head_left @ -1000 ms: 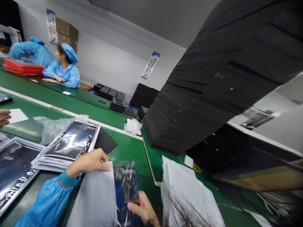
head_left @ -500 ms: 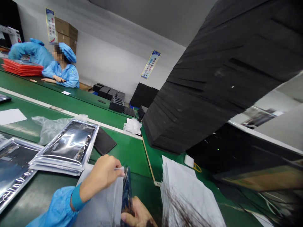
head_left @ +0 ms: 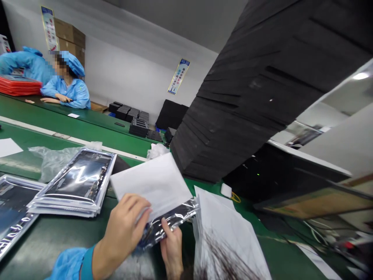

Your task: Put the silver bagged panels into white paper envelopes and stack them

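In front of me a flat white pouch or sheet (head_left: 154,186) is held up at a tilt. A dark glossy panel in shiny clear film (head_left: 183,212) shows along its near edge; whether it lies inside or under the white piece I cannot tell. My left hand (head_left: 124,227) is closed, its curled fingers at the near left edge of the white piece. With the thumb on top, my right hand (head_left: 171,245) grips the film-wrapped panel from the near side. To the left lies a stack of similar film-wrapped panels (head_left: 78,181), with another wrapped panel (head_left: 14,210) beside it.
A stack of white pouches or sheets (head_left: 230,229) stands on the right. Behind it rises a tall leaning black stack (head_left: 221,105). Crumpled clear plastic (head_left: 55,159) lies beyond the panels. Across the green table (head_left: 96,126), two people in blue sit near red trays (head_left: 19,85).
The white piece has swung from hanging upright to a flatter tilt, with the panel's film-covered edge turned toward the right. Both hands have shifted with it. The view has turned slightly right.
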The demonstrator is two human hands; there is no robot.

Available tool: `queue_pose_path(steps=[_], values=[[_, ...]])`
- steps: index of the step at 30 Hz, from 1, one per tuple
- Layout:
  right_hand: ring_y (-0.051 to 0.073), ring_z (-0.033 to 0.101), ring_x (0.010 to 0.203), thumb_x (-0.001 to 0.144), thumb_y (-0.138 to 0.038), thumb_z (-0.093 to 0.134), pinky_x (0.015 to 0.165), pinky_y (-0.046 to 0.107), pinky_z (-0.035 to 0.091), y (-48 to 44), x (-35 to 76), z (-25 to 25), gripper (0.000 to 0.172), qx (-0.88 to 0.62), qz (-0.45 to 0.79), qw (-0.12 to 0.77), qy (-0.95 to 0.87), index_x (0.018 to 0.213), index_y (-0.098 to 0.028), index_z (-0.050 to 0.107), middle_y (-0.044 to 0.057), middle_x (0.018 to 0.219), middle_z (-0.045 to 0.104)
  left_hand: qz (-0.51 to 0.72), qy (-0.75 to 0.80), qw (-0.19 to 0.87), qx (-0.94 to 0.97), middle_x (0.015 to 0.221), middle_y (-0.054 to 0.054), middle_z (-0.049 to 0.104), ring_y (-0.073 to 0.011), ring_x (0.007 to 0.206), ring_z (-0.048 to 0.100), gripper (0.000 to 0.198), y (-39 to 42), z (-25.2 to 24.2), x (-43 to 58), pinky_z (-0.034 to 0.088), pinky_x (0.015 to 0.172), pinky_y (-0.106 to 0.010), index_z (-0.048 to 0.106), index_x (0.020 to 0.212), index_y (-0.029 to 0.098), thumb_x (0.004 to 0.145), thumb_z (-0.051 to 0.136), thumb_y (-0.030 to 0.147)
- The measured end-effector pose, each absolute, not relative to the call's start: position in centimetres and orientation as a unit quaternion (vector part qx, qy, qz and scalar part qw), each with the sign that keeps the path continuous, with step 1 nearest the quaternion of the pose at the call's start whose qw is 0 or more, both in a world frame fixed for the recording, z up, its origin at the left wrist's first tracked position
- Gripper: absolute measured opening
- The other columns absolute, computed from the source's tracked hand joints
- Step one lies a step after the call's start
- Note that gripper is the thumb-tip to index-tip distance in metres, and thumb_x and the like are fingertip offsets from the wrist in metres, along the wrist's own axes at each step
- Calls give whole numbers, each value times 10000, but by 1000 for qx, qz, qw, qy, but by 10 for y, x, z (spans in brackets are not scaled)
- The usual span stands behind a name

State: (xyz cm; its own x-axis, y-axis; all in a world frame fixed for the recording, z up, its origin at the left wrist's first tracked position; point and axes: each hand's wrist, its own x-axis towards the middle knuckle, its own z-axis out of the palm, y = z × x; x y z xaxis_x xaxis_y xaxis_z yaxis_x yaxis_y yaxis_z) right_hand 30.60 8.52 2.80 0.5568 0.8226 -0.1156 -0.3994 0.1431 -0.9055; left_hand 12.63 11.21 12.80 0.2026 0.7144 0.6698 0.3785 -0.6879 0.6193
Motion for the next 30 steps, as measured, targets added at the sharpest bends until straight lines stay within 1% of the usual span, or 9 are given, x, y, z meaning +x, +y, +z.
queue_pose_path(steps=[2, 5, 8, 11, 14, 18, 24, 28, 30], values=[[266, 768, 867, 611, -437, 908, 820, 405, 622, 92, 306, 26, 374, -497, 411, 749, -155, 882, -218, 772, 4, 814, 806, 540, 465, 270, 648, 840, -37, 660, -243, 877, 639, 176, 118, 103, 132, 556, 844, -397, 607, 844, 257, 976, 591, 373], [235, 763, 828, 594, -433, 922, 794, 366, 623, 98, 303, 18, 394, -497, 384, 767, -131, 880, -215, 763, -14, 820, 810, 525, 561, 439, 465, 880, -29, 638, -297, 918, 645, 315, 132, 64, 142, 559, 884, -441, 551, 900, 272, 793, 731, 509], [234, 769, 846, 586, -430, 932, 809, 367, 628, 100, 299, 11, 409, -494, 388, 768, -127, 888, -217, 759, -23, 814, 814, 500, 537, 541, 412, 870, -54, 717, -331, 912, 712, 368, 141, 41, 147, 598, 867, -463, 599, 900, 252, 751, 710, 571], [240, 776, 865, 587, -416, 937, 817, 371, 632, 102, 296, 8, 407, -491, 405, 760, -127, 889, -209, 760, -19, 794, 815, 479, 475, 630, 385, 811, -42, 783, -310, 866, 757, 355, 141, 36, 146, 621, 860, -425, 676, 788, 236, 765, 689, 590], [239, 781, 872, 600, -411, 926, 824, 367, 634, 105, 294, 6, 395, -495, 403, 761, -120, 891, -203, 760, -12, 798, 821, 474, 446, 666, 364, 801, -28, 813, -319, 875, 769, 390, 134, 39, 146, 616, 880, -420, 730, 733, 230, 724, 745, 619], [234, 784, 917, 627, -415, 894, 853, 351, 632, 108, 293, 2, 390, -499, 386, 768, -105, 928, -210, 757, -7, 846, 835, 459, 434, 687, 359, 780, -40, 824, -359, 857, 775, 476, 124, 40, 152, 610, 905, -474, 787, 750, 217, 633, 823, 677], [239, 790, 873, 613, -341, 863, 831, 360, 641, 105, 297, 3, 412, -514, 372, 767, -99, 990, -214, 757, -11, 852, 839, 431, 432, 699, 373, 787, -82, 823, -375, 888, 781, 636, 114, 32, 158, 590, 978, -483, 796, 765, 189, 545, 829, 786], [204, 781, 861, 581, -299, 836, 801, 300, 630, 104, 301, 7, 457, -517, 372, 763, -104, 1025, -233, 750, -31, 881, 843, 399, 417, 717, 390, 813, -113, 817, -378, 909, 784, 682, 102, 17, 166, 609, 914, -452, 772, 744, 213, 515, 787, 855], [180, 771, 779, 571, -305, 817, 721, 261, 619, 103, 301, 7, 458, -522, 374, 759, -103, 1020, -244, 747, -50, 836, 837, 373, 415, 726, 401, 831, -130, 812, -378, 904, 788, 698, 94, 10, 172, 615, 868, -447, 746, 718, 236, 495, 749, 898]])
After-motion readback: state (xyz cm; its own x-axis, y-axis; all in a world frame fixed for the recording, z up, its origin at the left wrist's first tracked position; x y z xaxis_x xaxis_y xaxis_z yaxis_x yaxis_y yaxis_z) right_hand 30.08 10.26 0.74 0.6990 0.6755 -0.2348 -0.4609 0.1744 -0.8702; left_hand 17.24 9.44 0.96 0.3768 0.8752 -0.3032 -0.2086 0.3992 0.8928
